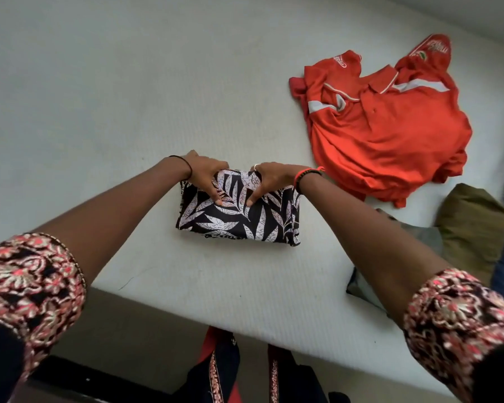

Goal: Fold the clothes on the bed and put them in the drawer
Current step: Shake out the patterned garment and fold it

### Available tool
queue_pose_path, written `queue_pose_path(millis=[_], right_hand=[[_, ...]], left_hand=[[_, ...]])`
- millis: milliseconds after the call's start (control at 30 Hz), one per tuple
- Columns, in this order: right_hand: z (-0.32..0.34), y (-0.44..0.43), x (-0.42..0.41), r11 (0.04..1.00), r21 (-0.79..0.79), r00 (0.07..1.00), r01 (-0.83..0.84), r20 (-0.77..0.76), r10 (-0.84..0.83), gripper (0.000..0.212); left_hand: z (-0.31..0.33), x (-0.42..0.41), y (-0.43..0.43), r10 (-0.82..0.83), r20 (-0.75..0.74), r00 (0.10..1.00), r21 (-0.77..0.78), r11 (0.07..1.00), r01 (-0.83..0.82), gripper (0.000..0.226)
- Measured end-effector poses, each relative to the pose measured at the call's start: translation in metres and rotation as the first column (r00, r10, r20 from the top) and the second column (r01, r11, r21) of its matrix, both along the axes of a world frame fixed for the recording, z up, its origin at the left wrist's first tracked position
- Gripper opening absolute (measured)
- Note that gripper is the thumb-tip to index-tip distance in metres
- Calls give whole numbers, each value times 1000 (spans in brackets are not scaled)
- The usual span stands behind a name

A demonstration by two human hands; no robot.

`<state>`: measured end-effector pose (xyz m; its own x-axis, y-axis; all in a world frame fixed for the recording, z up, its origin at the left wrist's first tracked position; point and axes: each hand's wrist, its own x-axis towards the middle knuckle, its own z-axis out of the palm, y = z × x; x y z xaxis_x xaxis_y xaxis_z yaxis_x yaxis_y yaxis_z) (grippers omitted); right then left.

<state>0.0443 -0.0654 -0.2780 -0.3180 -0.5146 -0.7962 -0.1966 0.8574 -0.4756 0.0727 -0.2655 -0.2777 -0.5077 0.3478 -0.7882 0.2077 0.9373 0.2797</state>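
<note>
I have both arms stretched forward and down over the bed (105, 106), forearms bare below patterned sleeves, wrists angled in toward each other. My left hand (205, 174) sits on the far left corner of the folded cloth (239, 216), back of the hand up, a thin dark band at the wrist. My right hand (271, 178) mirrors it on the far right part of the top edge, with a ring on one finger and a red and black beaded bracelet at the wrist.

On each hand the thumb presses down on top of the cloth, the two thumb tips pointing toward me and lying near each other at the middle. The other fingers (216, 164) curl over the far edge of the cloth, so both hands are pinching that edge; how far they reach under it I cannot tell.

The cloth is a black and white leaf print, folded into a compact rectangle lying flat on the white mattress, a little back from the near edge of the bed and right between my hands. A red polo shirt (390, 126) lies unfolded and rumpled farther back to the right, well apart from the folded piece. An olive green cloth (474, 222) lies at the right edge of the bed
</note>
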Motion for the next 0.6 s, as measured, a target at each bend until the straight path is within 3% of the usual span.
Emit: queue_pose_path(millis=[133, 200, 267, 333, 400, 467, 533, 600], right_hand=[[-1, 26, 15, 985, 19, 982, 169, 80, -170, 54], [-1, 43, 30, 944, -19, 938, 329, 122, -324, 47], [-3, 63, 49, 849, -52, 837, 526, 211, -505, 41], [-5, 83, 72, 701, -36, 680, 712, 284, -676, 40], [-6, 99, 100, 493, 17, 460, 870, 328, -825, 43], [-6, 107, 131, 255, 132, 183, 958, 407, -895, 49], [-6, 109, 156, 155, 199, 46, 968, 462, -886, 54], [-6, 111, 171, 164, 179, 68, 970, 447, -892, 55]], left_hand=[[5, 17, -22, 203, -203, 958, -69, 973, -221, 71], [3, 42, -28, 476, -329, 815, 42, 870, -491, 68], [0, 77, -22, 752, -370, 545, 243, 645, -725, 58], [-1, 114, -1, 933, -257, 252, 383, 338, -859, 49], [2, 144, 30, 998, -61, -12, 368, 11, -930, 45], [5, 171, 62, 975, 144, -169, 257, -202, -945, 53], [9, 188, 93, 936, 323, -142, 204, -215, -955, 60], [13, 189, 117, 919, 386, -78, 224, -175, -959, 52]])
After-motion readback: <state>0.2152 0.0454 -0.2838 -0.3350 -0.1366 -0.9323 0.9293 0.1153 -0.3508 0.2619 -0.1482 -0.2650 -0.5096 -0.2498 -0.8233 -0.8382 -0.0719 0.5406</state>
